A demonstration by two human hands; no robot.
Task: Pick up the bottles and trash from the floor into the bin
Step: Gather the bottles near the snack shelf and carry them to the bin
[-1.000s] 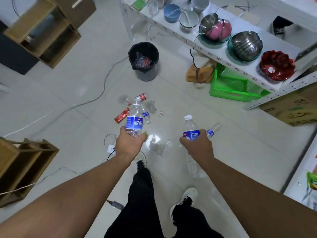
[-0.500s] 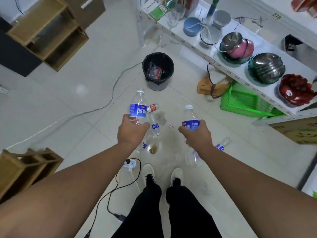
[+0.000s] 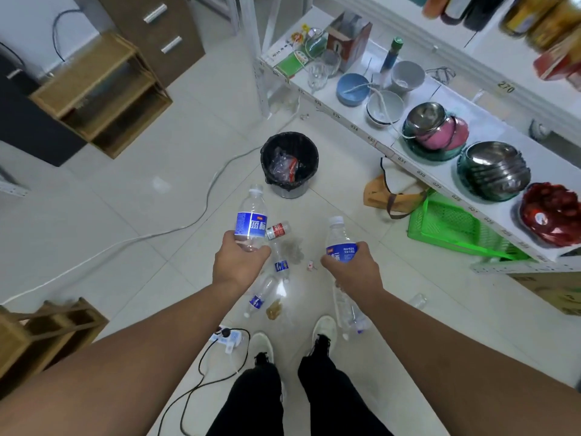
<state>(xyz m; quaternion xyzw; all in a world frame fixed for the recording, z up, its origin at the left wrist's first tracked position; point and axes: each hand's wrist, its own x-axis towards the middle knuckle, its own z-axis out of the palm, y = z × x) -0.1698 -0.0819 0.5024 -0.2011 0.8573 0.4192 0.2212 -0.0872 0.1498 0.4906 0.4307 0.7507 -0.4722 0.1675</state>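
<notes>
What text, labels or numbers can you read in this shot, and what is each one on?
"270": tag on the upper shelf edge.
"034", "033", "031", "030": number strip along the lower shelf's front edge; the other numbers are blurred.
Two large white Chinese characters, second "标": blue label of the left-hand bottle.
Right-hand bottle: label print too small.
Floor bottles' labels: unreadable.

Pale tiled floor, white shelving
</notes>
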